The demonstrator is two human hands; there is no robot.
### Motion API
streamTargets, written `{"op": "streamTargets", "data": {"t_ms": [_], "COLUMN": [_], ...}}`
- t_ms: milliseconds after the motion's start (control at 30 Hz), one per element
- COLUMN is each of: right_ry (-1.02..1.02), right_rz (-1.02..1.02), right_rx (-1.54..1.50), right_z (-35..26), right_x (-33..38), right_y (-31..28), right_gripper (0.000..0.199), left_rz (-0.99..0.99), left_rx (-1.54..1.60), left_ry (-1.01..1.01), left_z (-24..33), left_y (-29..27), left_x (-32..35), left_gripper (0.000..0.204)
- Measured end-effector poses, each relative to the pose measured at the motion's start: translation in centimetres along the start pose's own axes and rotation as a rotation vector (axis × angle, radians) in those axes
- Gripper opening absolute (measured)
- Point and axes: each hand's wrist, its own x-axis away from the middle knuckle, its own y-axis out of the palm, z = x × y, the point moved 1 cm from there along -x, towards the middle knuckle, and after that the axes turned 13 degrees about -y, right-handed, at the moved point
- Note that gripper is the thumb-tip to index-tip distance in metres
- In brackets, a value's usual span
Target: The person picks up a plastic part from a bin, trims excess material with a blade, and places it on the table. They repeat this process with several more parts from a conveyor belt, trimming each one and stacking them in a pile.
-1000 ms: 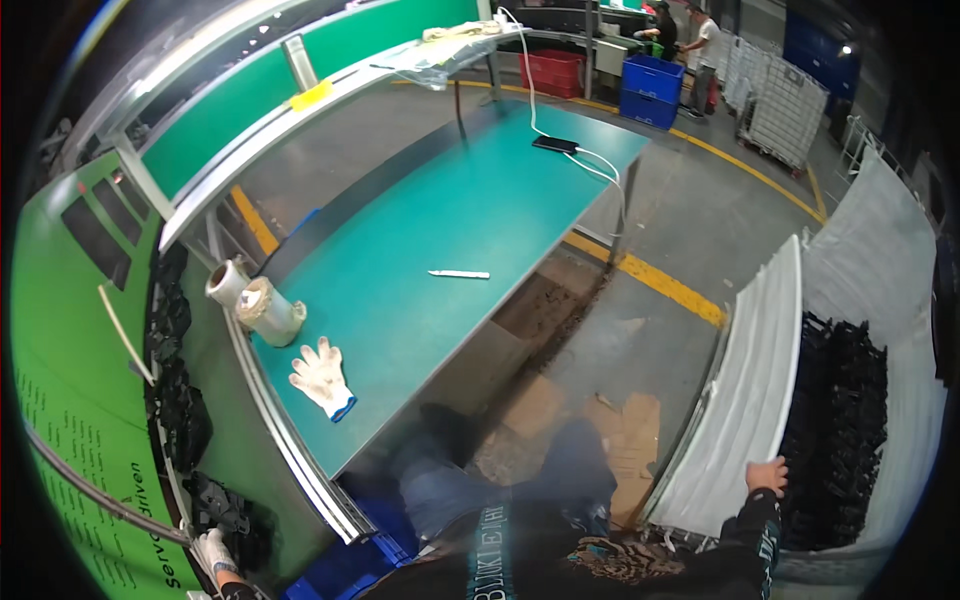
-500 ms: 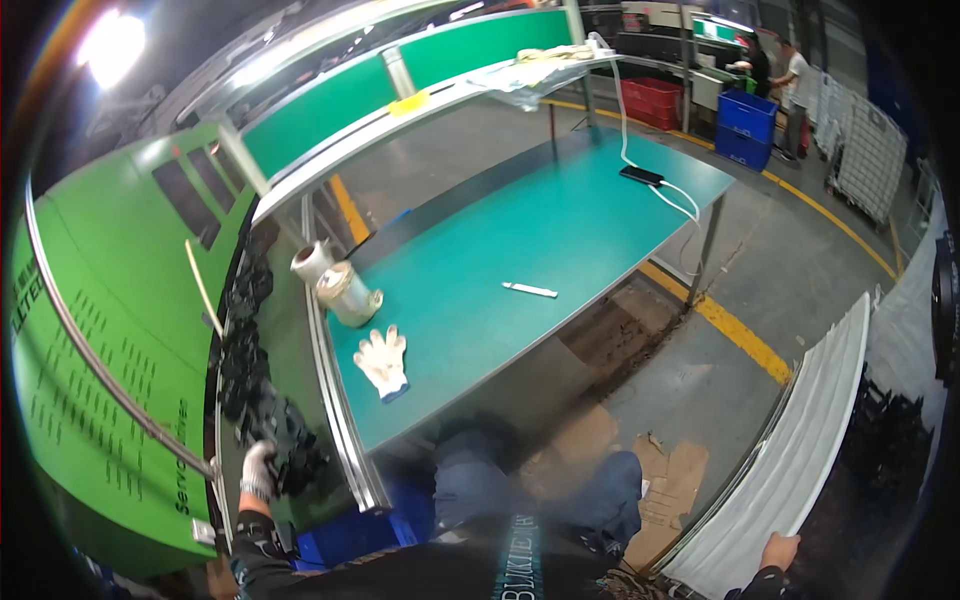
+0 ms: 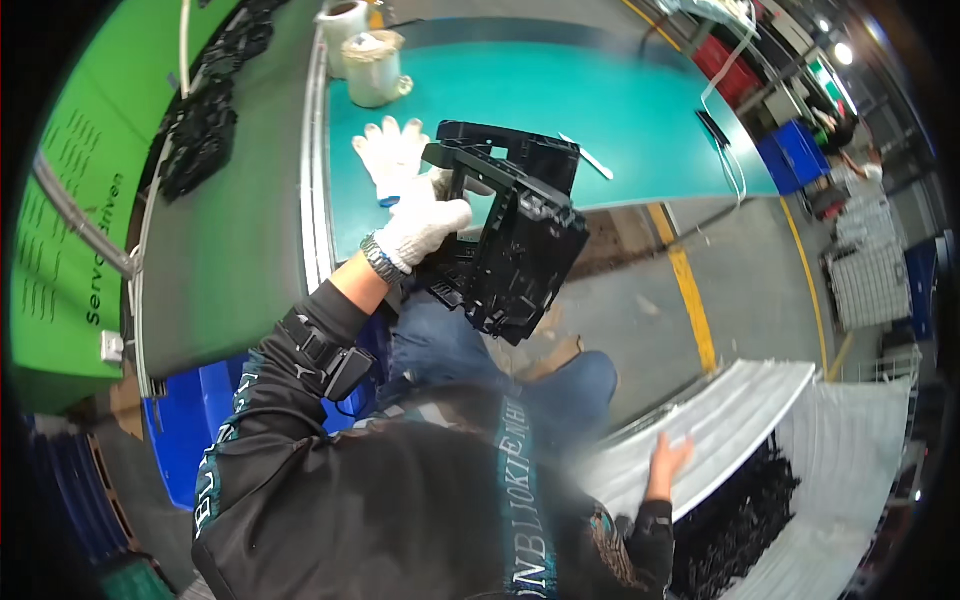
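Observation:
My left hand (image 3: 425, 225), in a white knit glove, grips a black moulded plastic housing (image 3: 530, 250) by its left side. The housing is tilted, with an open frame and ribbed walls, and hangs above my knees, in front of the green table's near edge. My right hand (image 3: 670, 466) is bare, with its fingers apart, at the white padded sheet (image 3: 735, 410) on my right. Whether it presses on the sheet cannot be made out. Beyond the sheet lies a heap of black parts (image 3: 735, 520). A loose white glove (image 3: 391, 158) lies on the table beside my left hand.
The green-topped table (image 3: 480, 75) carries a cream tub (image 3: 374, 72), a white roll (image 3: 342, 28), a white pen-like tool (image 3: 588, 157) and a black phone (image 3: 712, 128) with a cable. At left, more black parts (image 3: 205, 125) lie on a conveyor (image 3: 255, 180). A blue bin (image 3: 195, 420) stands below it.
My left hand has lifted a black housing off the conveyor and brought it right, in front of me. The right hand has let go of the sheet's edge and moved inward. My view has turned.

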Motion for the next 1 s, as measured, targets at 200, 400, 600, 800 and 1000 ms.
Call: {"op": "streamTargets", "data": {"t_ms": [200, 400, 600, 800, 1000], "right_ry": [-0.334, -0.251, -0.295, -0.576, -0.557], "right_rz": [-0.326, -0.672, -0.44, -0.303, -0.342], "right_rx": [-1.261, -1.741, -1.723, -1.661, -1.759], "right_z": [-26.3, -36.6, -35.9, -34.5, -33.4], "right_x": [-2.0, -0.5, 1.2, 2.0, 2.3], "right_y": [0.9, 1.0, 3.2, 3.9, 4.0], "right_gripper": [0.062, 0.048, 0.033, 0.035, 0.034], "left_rz": [-0.399, -0.367, -0.365, -0.256, -0.278], "left_rx": [0.131, 0.025, 1.068, 0.023, -0.013], "left_ry": [-0.186, -0.01, -0.494, -0.057, -0.03], "left_z": [1.4, 2.1, -0.3, -1.8, -2.1], "left_y": [4.7, 5.2, 4.0, 5.5, 7.1], "left_x": [3.0, 4.6, 1.5, 2.0, 2.1], "left_gripper": [0.028, 0.018, 0.034, 0.033, 0.029]}}
